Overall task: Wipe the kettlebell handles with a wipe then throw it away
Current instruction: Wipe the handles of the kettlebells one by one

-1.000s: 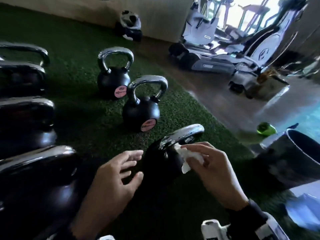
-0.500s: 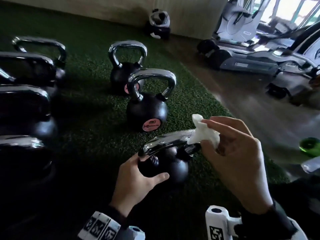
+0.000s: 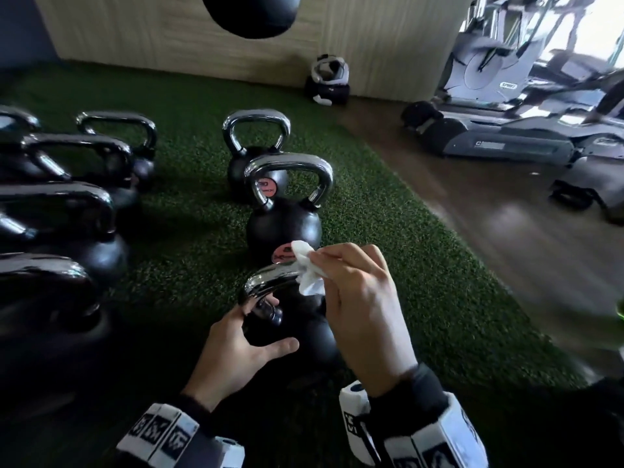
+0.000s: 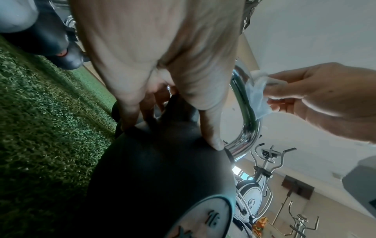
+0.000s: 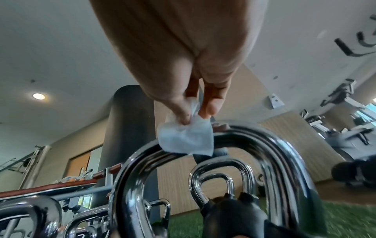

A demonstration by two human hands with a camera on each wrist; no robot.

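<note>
The nearest kettlebell (image 3: 297,336) is black with a chrome handle (image 3: 270,282) and stands on green turf. My left hand (image 3: 275,324) grips its body just under the handle, thumb in front and fingers behind. In the left wrist view the thumb presses the black body (image 4: 162,169). My right hand (image 3: 324,265) pinches a crumpled white wipe (image 3: 309,270) and holds it against the right end of the handle's top. The right wrist view shows the wipe (image 5: 187,140) lying on the top bar of the handle (image 5: 254,141), pinched by my right hand (image 5: 195,114).
Two more kettlebells (image 3: 283,228) stand in line beyond the near one. Several larger ones (image 3: 60,231) fill the left side. To the right the turf (image 3: 422,282) gives way to a wooden floor (image 3: 506,231), with exercise machines (image 3: 506,130) at the back.
My left hand, open beside the kettlebell a second ago, now grips its body. My right hand has lifted the wipe from the handle's side onto its top.
</note>
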